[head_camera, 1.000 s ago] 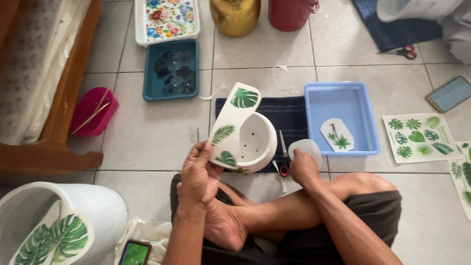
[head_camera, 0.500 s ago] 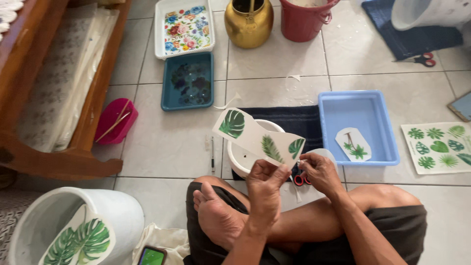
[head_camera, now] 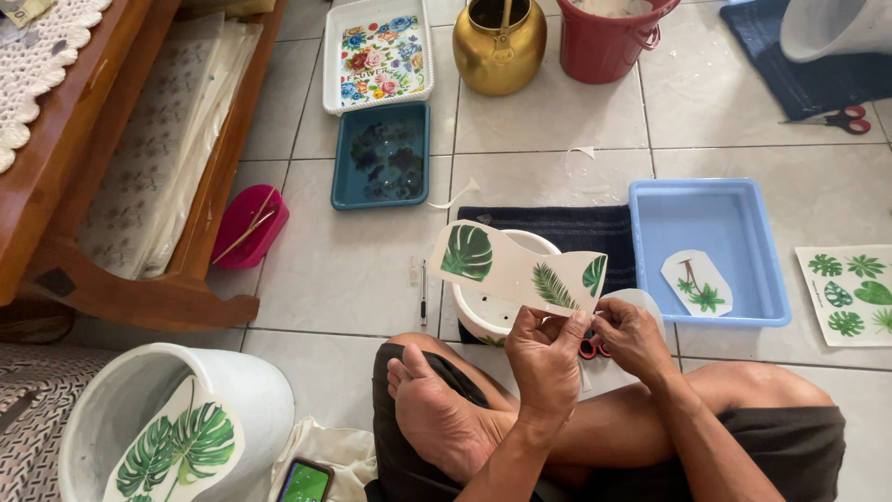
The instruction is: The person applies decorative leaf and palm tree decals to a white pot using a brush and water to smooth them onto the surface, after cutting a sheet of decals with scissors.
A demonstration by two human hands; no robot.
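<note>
I sit cross-legged on a tiled floor. My left hand (head_camera: 544, 353) and my right hand (head_camera: 630, 336) pinch the right end of a long paper strip (head_camera: 511, 268) printed with three green leaves. It is held flat above a white pot (head_camera: 483, 311) that stands on a dark mat (head_camera: 595, 228). Red scissor handles (head_camera: 588, 349) peek out between my hands. A blue tray (head_camera: 711, 251) to the right holds water and a small leaf cutout (head_camera: 697, 282).
A white bucket with a large leaf print (head_camera: 177, 428) stands at lower left beside a phone (head_camera: 305, 483). Farther off are a teal tray (head_camera: 383, 153), a floral tray (head_camera: 379, 56), a gold pot (head_camera: 499, 42), a red bucket (head_camera: 609, 37), a pink dish (head_camera: 246, 223), a leaf sheet (head_camera: 850, 293) and a wooden bench (head_camera: 111, 167).
The strip was lifted off the white pot and turned flat in front of me. My right hand came over from the floor to grip it alongside the left.
</note>
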